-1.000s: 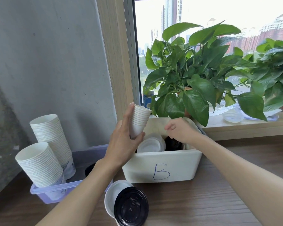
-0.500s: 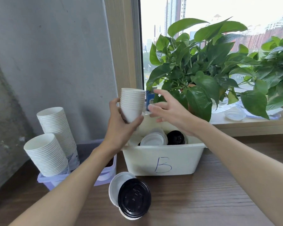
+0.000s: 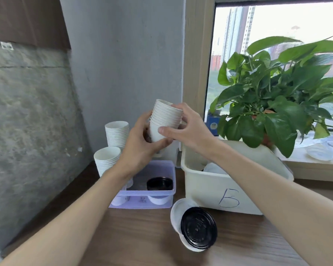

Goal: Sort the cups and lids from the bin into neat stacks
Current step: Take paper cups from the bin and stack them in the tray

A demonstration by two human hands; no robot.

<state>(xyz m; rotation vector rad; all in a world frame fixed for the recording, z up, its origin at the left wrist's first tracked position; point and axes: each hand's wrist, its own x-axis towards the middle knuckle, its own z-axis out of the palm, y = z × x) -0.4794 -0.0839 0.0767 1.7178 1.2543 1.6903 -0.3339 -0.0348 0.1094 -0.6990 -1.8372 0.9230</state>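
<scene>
**While We Hold the Cups, Both Hands Share One Stack**

While our left hand (image 3: 140, 148) grips the lower half of a stack of white paper cups (image 3: 164, 120), thumb across the front and fingers curled behind, our right hand (image 3: 192, 129) pinches the same stack higher up. Its thumb presses the side wall and its fingers curl over the top rim. We hold the stack in the air, mouth up and leaning a little to the left, with both hands closed on it.

Straight below the grip sits a clear purple container (image 3: 142, 192) on the wooden table (image 3: 142, 237), and a pile of black lids (image 3: 159, 183) lies inside it. Left of the grip, behind our left hand, stand a tall cup stack (image 3: 117, 134) and a shorter cup stack (image 3: 107, 160), just beside each other, mouths up. Our left forearm hides their bases, so we cannot tell what they stand on.

Below and right of the grip is a white bin (image 3: 229, 200) marked with a handwritten B. Our right forearm passes over its near left corner, and a white lid (image 3: 212, 168) shows inside it under that wrist. Lower, nearer to us, a black lid (image 3: 198, 227) lies tilted on a few white lids (image 3: 176, 212), near the bin's front left corner.

Right of the grip a potted plant (image 3: 273, 104) stands behind the bin, its leaves hanging over the far edge. A blue box (image 3: 212, 123) stands just right of our right hand.
</scene>
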